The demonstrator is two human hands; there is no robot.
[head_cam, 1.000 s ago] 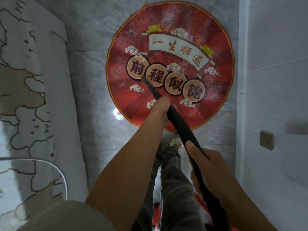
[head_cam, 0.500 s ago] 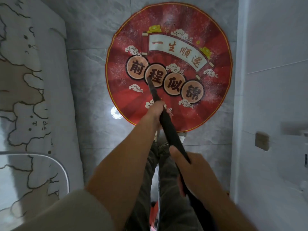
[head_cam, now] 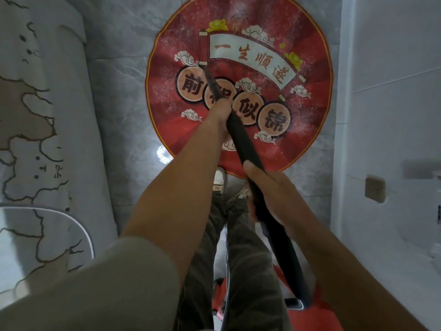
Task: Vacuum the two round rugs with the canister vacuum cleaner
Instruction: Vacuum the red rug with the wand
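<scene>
A round red rug with a white scroll and several peach discs lies on the grey tiled floor ahead of me. White dust speckles its surface. The black vacuum hose and wand runs from low right up over the rug. Its thin tip rests by the scroll's left end. My left hand grips the wand far forward, over the discs. My right hand grips the hose nearer my body. A red patch shows behind my legs; I cannot tell whether it is rug or canister.
A bed with a map-patterned cover fills the left side. A white wall with a socket plate closes the right. My legs and shoes stand at the rug's near edge. A bright reflection shines on the floor tiles.
The wand tip has slid forward across the rug, from the left discs up to the scroll's left end. Both hands moved forward with it.
</scene>
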